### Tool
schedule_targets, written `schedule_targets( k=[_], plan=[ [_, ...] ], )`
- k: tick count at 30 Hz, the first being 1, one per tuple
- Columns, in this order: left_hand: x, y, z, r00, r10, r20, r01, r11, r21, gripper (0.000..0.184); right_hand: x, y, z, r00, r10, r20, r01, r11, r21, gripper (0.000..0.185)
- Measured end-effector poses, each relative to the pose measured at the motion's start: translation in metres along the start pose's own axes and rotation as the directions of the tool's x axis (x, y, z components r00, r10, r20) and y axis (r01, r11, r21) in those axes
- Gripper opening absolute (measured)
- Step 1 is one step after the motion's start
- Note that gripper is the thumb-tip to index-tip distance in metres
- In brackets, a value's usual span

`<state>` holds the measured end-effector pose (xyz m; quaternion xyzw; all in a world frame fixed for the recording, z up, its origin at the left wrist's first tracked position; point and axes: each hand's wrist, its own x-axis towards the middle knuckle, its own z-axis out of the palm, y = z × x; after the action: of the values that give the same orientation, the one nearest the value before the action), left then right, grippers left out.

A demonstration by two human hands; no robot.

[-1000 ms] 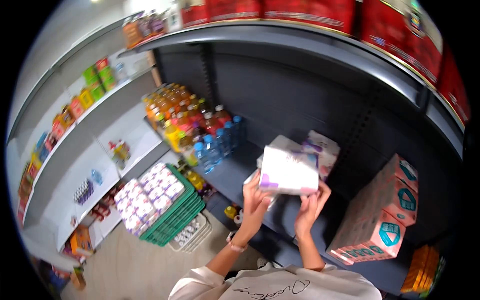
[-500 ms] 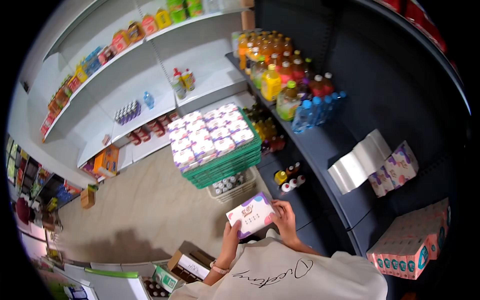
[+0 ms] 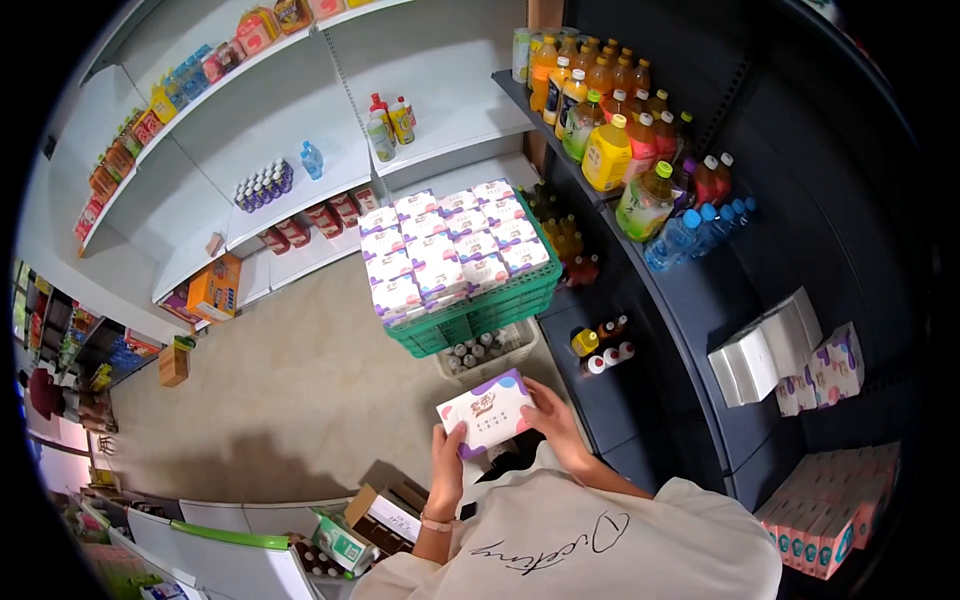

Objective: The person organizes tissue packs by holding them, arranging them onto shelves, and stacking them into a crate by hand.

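Observation:
A white tissue pack (image 3: 487,411) with purple and pink edges is held level in front of the body. My left hand (image 3: 447,462) grips its left end, thumb on top. On its right end my right hand (image 3: 553,418) is closed, with the thumb over the corner. Just beyond, many similar packs (image 3: 432,262) lie in rows on top of a green crate (image 3: 470,322). On the dark shelf (image 3: 690,345) at the right are white packs (image 3: 745,365) and patterned packs (image 3: 825,372).
Drink bottles (image 3: 610,150) crowd the dark shelf's far end. Pink boxes (image 3: 825,515) stand at lower right. A white basket (image 3: 490,355) of bottles sits behind the held pack. White shelves (image 3: 300,150) line the back left; an open carton (image 3: 385,515) is at the bottom.
The view has swung from the dark shelf toward the crate and floor. Both hands have lowered the pack from the shelf to before the body, and its printed face now shows.

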<state>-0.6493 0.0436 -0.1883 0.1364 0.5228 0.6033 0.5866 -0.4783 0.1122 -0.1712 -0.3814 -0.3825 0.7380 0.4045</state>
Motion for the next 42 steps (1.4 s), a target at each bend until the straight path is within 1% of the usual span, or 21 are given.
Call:
schedule_targets(
  k=[3, 6, 10, 12, 13, 15, 16, 18, 20, 22, 24, 25, 26, 27, 30, 31, 34, 36, 38, 40, 42],
  plan=[
    [0.035, 0.004, 0.000, 1.000, -0.014, -0.015, 0.016, 0.981, 0.192, 0.021, 0.026, -0.005, -0.011, 0.990, 0.139, -0.020, -0.139, 0.990, -0.008, 0.058],
    [0.069, 0.012, 0.012, 0.999, 0.004, -0.043, 0.009, 0.957, 0.289, 0.022, 0.066, 0.000, -0.023, 0.992, 0.127, -0.008, -0.128, 0.989, -0.072, 0.060],
    [0.138, 0.021, 0.030, 0.997, -0.012, -0.071, 0.036, 0.942, 0.335, 0.020, 0.135, -0.008, -0.041, 0.984, 0.171, -0.047, -0.167, 0.983, 0.075, 0.060],
    [0.184, 0.020, 0.033, 0.996, -0.016, -0.085, 0.045, 0.934, 0.354, 0.018, 0.180, -0.014, -0.052, 0.968, 0.230, -0.105, -0.226, 0.973, 0.053, 0.058],
    [0.206, 0.026, 0.037, 0.999, 0.007, -0.042, 0.011, 0.920, 0.392, 0.018, 0.207, -0.014, -0.058, 0.973, 0.203, -0.111, -0.197, 0.979, 0.061, 0.058],
    [0.258, 0.034, 0.052, 0.997, 0.072, -0.023, -0.059, 0.928, 0.368, 0.022, 0.261, -0.022, -0.072, 0.979, 0.186, -0.083, -0.182, 0.982, 0.059, 0.058],
    [0.286, 0.038, 0.060, 0.995, 0.103, -0.015, -0.091, 0.931, 0.353, 0.025, 0.294, -0.020, -0.077, 0.974, 0.175, -0.142, -0.169, 0.984, 0.054, 0.058],
    [0.343, 0.048, 0.074, 0.995, 0.086, 0.042, -0.096, 0.924, 0.370, 0.038, 0.355, -0.022, -0.088, 0.981, 0.112, -0.157, -0.112, 0.994, 0.010, 0.058],
    [0.410, 0.037, 0.075, 0.983, 0.157, 0.096, -0.184, 0.872, 0.453, 0.047, 0.419, -0.011, -0.104, 0.974, 0.137, -0.181, -0.128, 0.990, 0.059, 0.057],
    [0.462, 0.038, 0.083, 0.987, 0.131, 0.087, -0.157, 0.855, 0.494, 0.053, 0.470, -0.013, -0.111, 0.961, 0.152, -0.229, -0.167, 0.985, -0.045, 0.061],
    [0.509, 0.039, 0.087, 0.994, 0.085, 0.066, -0.107, 0.809, 0.578, 0.056, 0.515, -0.004, -0.114, 0.964, 0.145, -0.223, -0.149, 0.989, 0.001, 0.063],
    [0.529, 0.040, 0.085, 0.998, 0.046, 0.045, -0.064, 0.767, 0.639, 0.058, 0.537, 0.003, -0.121, 0.957, 0.201, -0.208, -0.209, 0.978, -0.020, 0.064],
    [0.547, 0.039, 0.084, 1.000, 0.008, 0.021, -0.020, 0.719, 0.694, 0.059, 0.556, 0.012, -0.126, 0.961, 0.179, -0.209, -0.188, 0.982, -0.023, 0.064],
    [0.546, 0.054, 0.097, 0.998, -0.057, -0.016, 0.053, 0.742, 0.668, 0.059, 0.571, 0.016, -0.125, 0.965, 0.156, -0.210, -0.165, 0.986, -0.028, 0.064],
    [0.573, 0.022, 0.074, 0.995, 0.020, 0.096, -0.072, 0.811, 0.580, 0.058, 0.607, 0.029, -0.131, 0.977, 0.126, -0.172, -0.133, 0.991, -0.026, 0.063],
    [0.570, 0.011, 0.074, 0.988, 0.106, 0.110, -0.148, 0.836, 0.529, 0.056, 0.618, 0.041, -0.136, 0.984, 0.097, -0.151, -0.102, 0.994, -0.030, 0.063],
    [0.524, 0.013, 0.077, 0.994, 0.011, 0.107, -0.071, 0.811, 0.581, 0.042, 0.637, 0.067, -0.142, 0.990, 0.067, -0.123, -0.076, 0.994, -0.073, 0.059],
    [0.491, -0.001, 0.072, 0.994, -0.089, 0.061, 0.045, 0.853, 0.520, 0.042, 0.642, 0.073, -0.141, 0.993, 0.056, -0.102, -0.062, 0.996, -0.061, 0.059],
    [0.457, -0.012, 0.068, 0.987, -0.120, 0.106, 0.055, 0.878, 0.476, 0.041, 0.640, 0.071, -0.138, 0.986, 0.085, -0.141, -0.097, 0.992, -0.086, 0.060],
    [0.422, -0.008, 0.076, 0.975, -0.197, 0.106, 0.135, 0.896, 0.424, 0.040, 0.639, 0.074, -0.139, 0.987, 0.079, -0.136, -0.092, 0.991, -0.093, 0.060],
    [0.395, 0.005, 0.086, 0.953, -0.263, 0.149, 0.182, 0.893, 0.411, 0.037, 0.644, 0.086, -0.141, 0.985, 0.011, -0.172, -0.042, 0.983, -0.177, 0.059]
  ],
)
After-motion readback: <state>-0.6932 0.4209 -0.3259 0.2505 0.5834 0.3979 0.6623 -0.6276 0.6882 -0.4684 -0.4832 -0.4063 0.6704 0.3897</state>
